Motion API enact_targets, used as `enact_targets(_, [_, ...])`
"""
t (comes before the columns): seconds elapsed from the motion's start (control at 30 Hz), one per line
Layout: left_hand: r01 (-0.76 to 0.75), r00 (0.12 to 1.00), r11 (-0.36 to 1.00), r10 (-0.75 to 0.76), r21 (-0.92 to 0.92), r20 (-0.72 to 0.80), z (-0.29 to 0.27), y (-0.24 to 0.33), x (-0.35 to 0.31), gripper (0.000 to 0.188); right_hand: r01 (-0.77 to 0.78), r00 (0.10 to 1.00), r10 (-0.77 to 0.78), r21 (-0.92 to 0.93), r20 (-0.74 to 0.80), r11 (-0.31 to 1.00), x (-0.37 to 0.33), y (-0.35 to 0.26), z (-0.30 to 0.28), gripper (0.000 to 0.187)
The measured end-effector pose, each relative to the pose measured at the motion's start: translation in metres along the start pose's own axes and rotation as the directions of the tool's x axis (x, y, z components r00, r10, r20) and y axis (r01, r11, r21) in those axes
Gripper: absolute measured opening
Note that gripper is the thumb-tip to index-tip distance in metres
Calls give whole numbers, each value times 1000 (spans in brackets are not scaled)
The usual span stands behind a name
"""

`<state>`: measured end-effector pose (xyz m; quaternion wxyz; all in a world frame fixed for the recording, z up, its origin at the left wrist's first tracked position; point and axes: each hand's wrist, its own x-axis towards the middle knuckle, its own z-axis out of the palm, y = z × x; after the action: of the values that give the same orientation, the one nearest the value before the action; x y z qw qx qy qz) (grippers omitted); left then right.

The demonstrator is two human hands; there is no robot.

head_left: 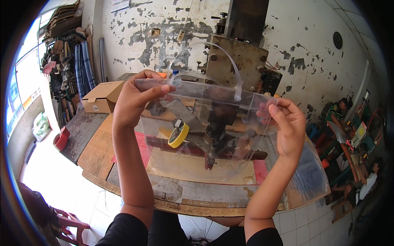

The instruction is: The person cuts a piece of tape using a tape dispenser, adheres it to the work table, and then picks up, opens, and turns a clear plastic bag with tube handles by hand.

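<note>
Between my raised hands hangs a clear plastic bag [242,160] with a looped clear handle [232,61] arching above its top edge. My left hand [137,96] pinches the bag's upper left corner between thumb and fingers. At the upper right corner, my right hand [289,127] grips the edge, thumb in front. Through the clear sheet shows a dark metal press [215,131] standing on the workbench. A yellow-rimmed round thing [178,136], perhaps a tape roll, also shows there; whether it lies inside or behind the bag I cannot tell.
The wooden workbench [96,143] carries a cardboard box [104,95] on the left and a stack of clear plastic sheets [310,176] on the right. A red roll [61,138] sits at its left edge. Two people are at the far right, and a red stool [72,225] stands lower left.
</note>
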<state>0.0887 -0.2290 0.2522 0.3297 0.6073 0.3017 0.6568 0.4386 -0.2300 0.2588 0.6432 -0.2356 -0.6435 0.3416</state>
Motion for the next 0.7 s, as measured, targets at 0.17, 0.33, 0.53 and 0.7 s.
enact_targets(0.17, [9, 999, 1000, -9, 13, -37, -3, 1, -1, 27, 27, 1000, -27, 3, 16, 1000, 1, 0, -4, 18])
enact_targets(0.33, [13, 999, 1000, -13, 0, -35, -5, -1, 1, 28, 23, 999, -23, 4, 26, 1000, -1, -5, -1, 20])
enact_targets(0.53, [13, 999, 1000, -13, -4, -34, -8, -3, 2, 27, 29, 999, -29, -5, 32, 1000, -2, -7, -1, 21])
enact_targets(0.7, [21, 999, 1000, -21, 1, -36, -8, -2, 1, 26, 38, 999, -37, -6, 28, 999, -2, -7, -1, 20])
